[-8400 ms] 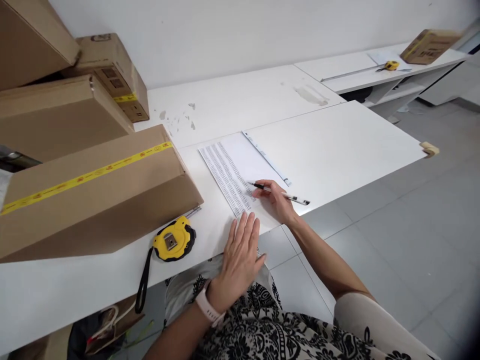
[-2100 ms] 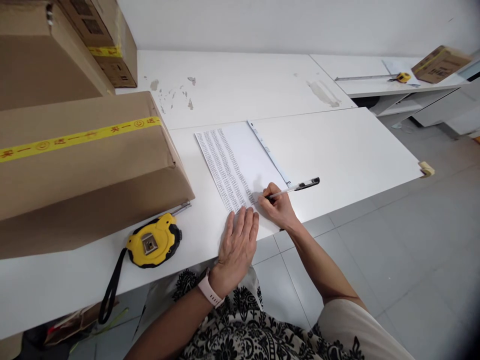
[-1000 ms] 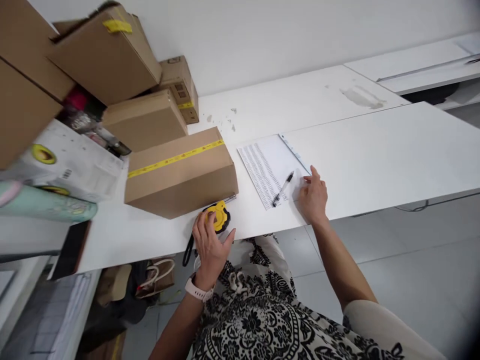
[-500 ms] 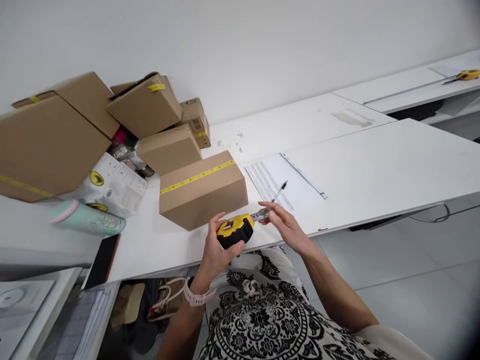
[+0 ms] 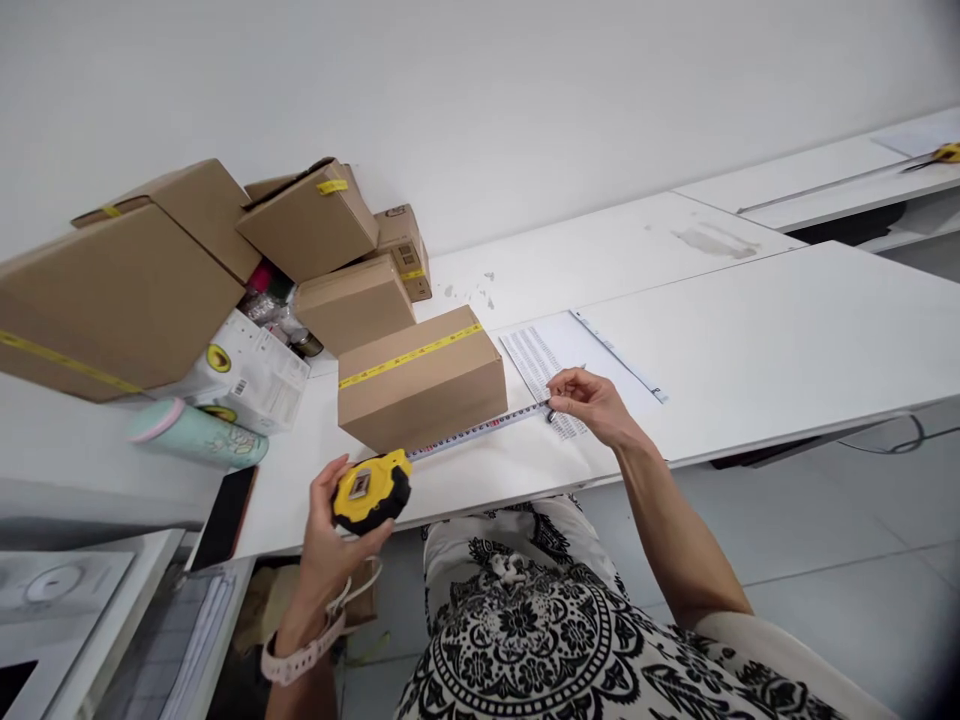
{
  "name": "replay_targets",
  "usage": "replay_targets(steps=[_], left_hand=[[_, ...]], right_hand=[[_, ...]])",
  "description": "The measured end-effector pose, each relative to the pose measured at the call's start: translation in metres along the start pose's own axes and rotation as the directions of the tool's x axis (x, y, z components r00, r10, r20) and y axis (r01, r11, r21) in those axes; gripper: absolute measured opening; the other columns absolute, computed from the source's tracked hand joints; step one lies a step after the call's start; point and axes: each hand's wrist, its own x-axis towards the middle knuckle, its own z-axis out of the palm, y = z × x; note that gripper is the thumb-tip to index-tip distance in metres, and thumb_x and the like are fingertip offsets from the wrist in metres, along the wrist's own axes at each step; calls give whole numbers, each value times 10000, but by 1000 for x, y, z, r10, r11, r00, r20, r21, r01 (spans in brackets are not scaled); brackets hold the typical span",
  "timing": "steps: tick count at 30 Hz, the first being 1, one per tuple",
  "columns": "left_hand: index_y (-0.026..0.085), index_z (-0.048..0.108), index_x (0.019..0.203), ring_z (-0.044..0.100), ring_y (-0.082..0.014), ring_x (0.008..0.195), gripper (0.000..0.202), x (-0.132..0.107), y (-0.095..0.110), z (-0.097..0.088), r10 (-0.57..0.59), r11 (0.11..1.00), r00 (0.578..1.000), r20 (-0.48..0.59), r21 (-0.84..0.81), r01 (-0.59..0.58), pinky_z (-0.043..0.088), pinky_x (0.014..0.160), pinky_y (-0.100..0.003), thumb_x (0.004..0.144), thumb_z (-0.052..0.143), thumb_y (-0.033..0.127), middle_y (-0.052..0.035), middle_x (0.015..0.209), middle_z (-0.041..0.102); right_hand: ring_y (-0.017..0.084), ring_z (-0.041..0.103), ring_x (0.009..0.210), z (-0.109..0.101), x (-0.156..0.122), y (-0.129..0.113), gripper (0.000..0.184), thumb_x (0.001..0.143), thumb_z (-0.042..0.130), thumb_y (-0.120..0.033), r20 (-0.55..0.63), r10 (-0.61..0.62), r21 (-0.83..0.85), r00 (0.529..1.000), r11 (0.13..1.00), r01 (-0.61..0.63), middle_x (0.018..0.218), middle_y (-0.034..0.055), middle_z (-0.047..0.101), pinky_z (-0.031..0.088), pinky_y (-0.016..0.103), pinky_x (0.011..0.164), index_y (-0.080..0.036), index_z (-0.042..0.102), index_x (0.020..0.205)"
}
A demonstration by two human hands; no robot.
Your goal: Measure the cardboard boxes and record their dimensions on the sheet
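Note:
My left hand (image 5: 334,535) is wrapped round the yellow and black case of a tape measure (image 5: 373,491), near the table's front edge. From the case the printed blade (image 5: 472,432) runs out to the right, along the front of a closed cardboard box (image 5: 424,380) sealed with yellow tape. My right hand (image 5: 589,403) pinches the free end of the blade, just past the box's right corner. Beneath that hand lies a printed sheet (image 5: 611,365) on the white table; a pen on it is mostly hidden by my fingers.
More cardboard boxes (image 5: 180,240) are stacked at the left against the wall. Near them stand a white avocado-print box (image 5: 255,375), a mint tumbler (image 5: 199,435) on its side and a dark phone-like slab (image 5: 225,515). Another tape measure (image 5: 949,153) lies far right.
My left hand has moved left with the case, and my right hand slightly right and up. Between them the blade is now pulled well out along the box front.

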Motion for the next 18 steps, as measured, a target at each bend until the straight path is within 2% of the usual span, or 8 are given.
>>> replay_targets(steps=[3, 6, 9, 12, 15, 18], left_hand=[[242, 442, 1482, 567, -362, 1347, 1011, 9, -23, -22, -71, 997, 997, -4, 38, 71, 476, 1117, -511, 609, 920, 421, -134, 1360, 592], [242, 398, 1548, 585, -360, 1334, 1075, 18, -34, -27, -66, 998, 998, -7, 14, 66, 456, 1132, -527, 628, 899, 488, -142, 1390, 596], [230, 371, 1585, 545, -369, 1392, 1106, 28, -36, -23, -53, 998, 998, 26, -28, 54, 415, 1168, -532, 652, 869, 552, -177, 1485, 568], [183, 397, 1584, 518, -386, 1425, 1147, 39, -33, -20, -106, 992, 985, 136, -53, 114, 419, 1172, -513, 621, 883, 574, -219, 1551, 528], [131, 495, 1527, 538, -400, 1405, 1129, 49, -30, -17, -171, 978, 963, 208, -81, 191, 429, 1165, -510, 581, 897, 599, -227, 1510, 577], [109, 629, 1406, 565, -406, 1373, 1030, 57, -23, -15, -202, 966, 958, 202, -119, 229, 420, 1167, -507, 548, 899, 611, -199, 1419, 663]], right_hand=[[150, 568, 715, 10, 19, 17, 406, 647, 928, -476, 5, 22, 22, 1000, 999, -23, 794, 9, 648, 485, 329, 659, -235, 767, 931], [165, 616, 756, 28, 34, 32, 473, 594, 937, -523, -29, 48, 47, 998, 998, -47, 815, 23, 691, 535, 352, 730, -228, 779, 929], [182, 660, 799, 38, 39, 44, 526, 573, 934, -547, -88, 72, 40, 994, 997, -69, 838, 37, 734, 564, 375, 801, -217, 792, 958], [210, 703, 868, 42, 40, 54, 538, 588, 920, -560, -128, 93, 30, 987, 995, -90, 923, 67, 783, 571, 406, 881, -202, 804, 973], [237, 727, 923, 47, 42, 64, 559, 573, 912, -598, -165, 109, 64, 980, 993, -100, 998, 81, 811, 572, 445, 938, -211, 810, 962], [251, 742, 913, 55, 47, 69, 592, 501, 929, -622, -199, 127, 126, 972, 987, -103, 971, 72, 822, 573, 476, 964, -217, 814, 918]])
